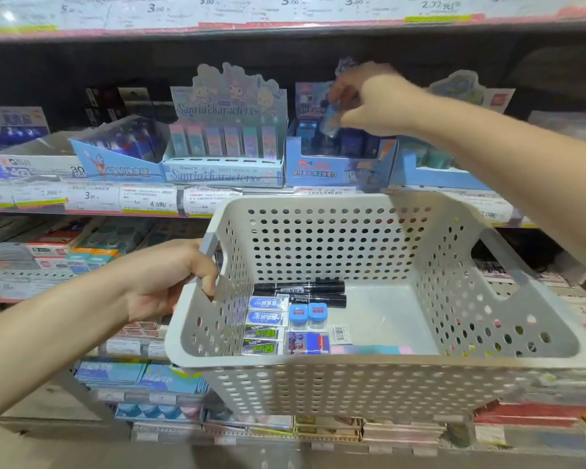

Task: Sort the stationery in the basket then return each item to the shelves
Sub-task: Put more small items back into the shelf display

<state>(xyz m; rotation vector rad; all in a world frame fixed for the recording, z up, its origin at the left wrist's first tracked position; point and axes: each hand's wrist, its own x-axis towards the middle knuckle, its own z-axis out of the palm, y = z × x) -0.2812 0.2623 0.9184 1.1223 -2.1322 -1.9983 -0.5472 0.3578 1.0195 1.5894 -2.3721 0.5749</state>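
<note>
The left hand [170,279] grips the grey handle of the white basket [379,384], held in front of the shelves [92,201]. The right hand [369,99] pinches a small blue item [330,118], blurred, above the blue display box [339,164] on the middle shelf. In the basket lie two black markers [301,289], four erasers [263,328] in a column, two blue-capped jars [308,314] and a flat packet [308,342]

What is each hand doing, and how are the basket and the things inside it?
Left hand: grips the basket's handle.
Right hand: pinches a small blue item over a blue display box.
Basket: held up, partly filled.
Black markers: lying flat.
Blue-capped containers: upright, side by side.
</note>
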